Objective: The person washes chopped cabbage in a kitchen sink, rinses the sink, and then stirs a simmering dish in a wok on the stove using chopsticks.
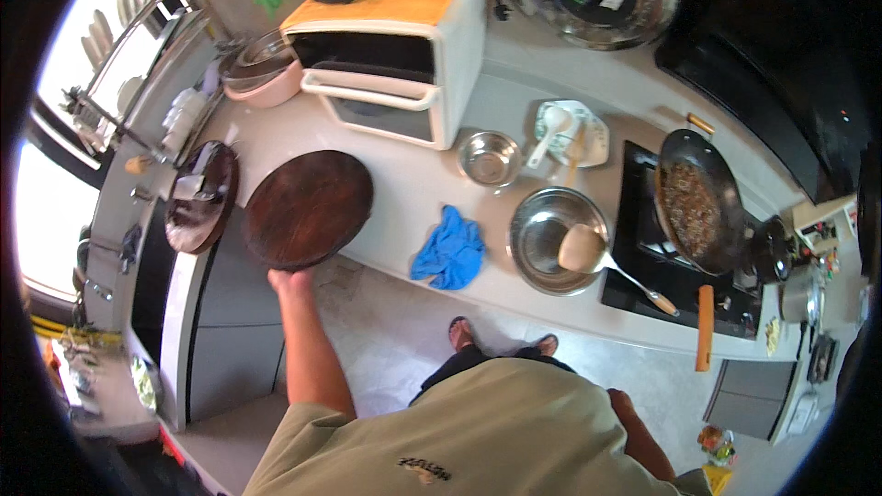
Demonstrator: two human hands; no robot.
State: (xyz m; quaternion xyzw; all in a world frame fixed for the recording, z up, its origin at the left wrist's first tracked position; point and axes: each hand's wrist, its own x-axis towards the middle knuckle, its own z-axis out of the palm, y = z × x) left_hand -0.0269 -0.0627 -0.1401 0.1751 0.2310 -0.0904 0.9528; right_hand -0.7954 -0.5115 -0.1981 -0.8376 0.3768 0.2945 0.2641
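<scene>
My left hand (pixel 291 280) grips the near edge of a thick round wooden cutting board (pixel 310 210), dark brown, held at the counter's front edge. Most of the fingers are hidden under the board. Left of it lies a second round wooden board (pixel 196 220) with what looks like a cleaver (pixel 190 187) on top. My right hand (pixel 620 403) hangs low beside my body, partly hidden by my shirt, so its fingers cannot be made out. Ahead of me on the counter is a crumpled blue cloth (pixel 451 249). A steel bowl (pixel 544 220) stands to its right, with a wooden-handled spatula (pixel 586 248) across it.
A wok (pixel 696 203) of browned, chopped food sits on the black hob (pixel 627 275), its handle jutting past the counter edge. Behind stand a toaster oven (pixel 386 69), a small steel bowl (pixel 489 158) and a plate (pixel 592 141) with a white spoon (pixel 551 131).
</scene>
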